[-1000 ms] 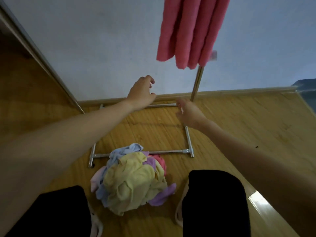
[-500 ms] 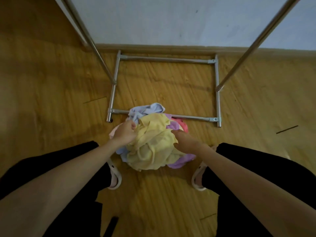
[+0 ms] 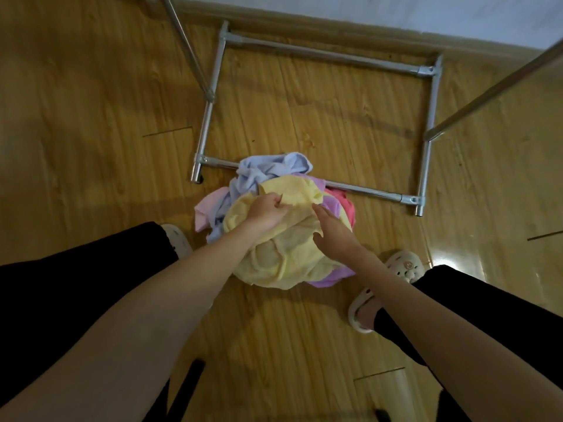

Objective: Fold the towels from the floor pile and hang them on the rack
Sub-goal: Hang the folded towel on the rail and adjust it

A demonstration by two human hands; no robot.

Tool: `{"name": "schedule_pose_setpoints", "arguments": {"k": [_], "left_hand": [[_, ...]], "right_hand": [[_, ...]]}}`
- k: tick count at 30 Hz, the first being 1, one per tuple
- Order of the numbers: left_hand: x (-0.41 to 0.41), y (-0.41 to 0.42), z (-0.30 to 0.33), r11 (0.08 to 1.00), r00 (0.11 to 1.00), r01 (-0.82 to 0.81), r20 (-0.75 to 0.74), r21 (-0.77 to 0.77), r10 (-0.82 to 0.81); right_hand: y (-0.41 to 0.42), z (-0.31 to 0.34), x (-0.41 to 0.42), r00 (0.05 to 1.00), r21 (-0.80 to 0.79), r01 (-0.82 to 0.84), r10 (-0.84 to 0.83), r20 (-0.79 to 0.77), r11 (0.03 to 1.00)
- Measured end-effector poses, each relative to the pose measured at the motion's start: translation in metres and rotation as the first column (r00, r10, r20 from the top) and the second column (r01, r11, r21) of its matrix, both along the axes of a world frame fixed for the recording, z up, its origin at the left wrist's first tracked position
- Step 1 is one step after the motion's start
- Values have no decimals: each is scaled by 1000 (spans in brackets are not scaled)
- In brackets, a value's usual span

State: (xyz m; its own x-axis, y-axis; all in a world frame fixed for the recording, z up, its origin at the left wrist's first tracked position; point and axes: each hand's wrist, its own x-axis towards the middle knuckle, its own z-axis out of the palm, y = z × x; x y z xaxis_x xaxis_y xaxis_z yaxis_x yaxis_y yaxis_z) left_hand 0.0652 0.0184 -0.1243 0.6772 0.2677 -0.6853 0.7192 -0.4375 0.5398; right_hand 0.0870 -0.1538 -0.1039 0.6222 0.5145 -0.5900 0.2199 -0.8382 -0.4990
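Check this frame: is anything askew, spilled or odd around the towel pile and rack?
Only one thing: the crumpled towel pile spills over the rack base's front bar, with the blue towel lying across it. The left hand grips the yellow towel. No damage shows.

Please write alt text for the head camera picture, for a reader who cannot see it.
Seen from above, a person's left hand grips a yellow towel on top of a pile of coloured towels on a wooden floor, while the right hand rests open on the same towel. The pile lies against the front bar of a metal rack base.
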Motion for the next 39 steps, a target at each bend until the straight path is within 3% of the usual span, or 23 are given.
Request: {"name": "schedule_pose_setpoints", "arguments": {"k": [4, 8, 11, 16, 24, 29, 32, 35, 39], "left_hand": [[-7, -10, 12, 999, 992, -17, 126, 38, 12], [-20, -18, 48, 976, 938, -199, 271, -86, 215], [-32, -16, 79, 962, 918, -230, 294, -148, 265], [-47, -14, 146, 981, 910, -136, 374, -139, 179], [-75, -24, 280, 941, 878, 97, 473, -324, 72], [-96, -32, 350, 904, 861, 264, 505, -337, -63], [-106, -35, 381, 889, 836, 334, 535, -315, -124], [-115, -34, 405, 907, 816, 279, 576, -316, -50], [-131, -28, 418, 907, 770, 49, 595, -418, 232]], "right_hand": [[-8, 3, -4, 1000, 32, 29, -29, 8, 999], [-12, 21, -13, 993, 128, 114, -115, 0, 985], [-12, 37, -21, 985, 171, 172, -171, -19, 970], [-15, 79, -39, 979, 249, 202, -205, -17, 947], [-38, 178, -59, 950, 450, 272, -311, 14, 851], [-56, 253, -73, 986, 623, 106, -165, 36, 775], [-61, 289, -83, 986, 614, 7, -106, 125, 789], [-67, 306, -93, 968, 544, -55, -88, 234, 837], [-81, 317, -107, 964, 517, -8, -130, 230, 856]]}}
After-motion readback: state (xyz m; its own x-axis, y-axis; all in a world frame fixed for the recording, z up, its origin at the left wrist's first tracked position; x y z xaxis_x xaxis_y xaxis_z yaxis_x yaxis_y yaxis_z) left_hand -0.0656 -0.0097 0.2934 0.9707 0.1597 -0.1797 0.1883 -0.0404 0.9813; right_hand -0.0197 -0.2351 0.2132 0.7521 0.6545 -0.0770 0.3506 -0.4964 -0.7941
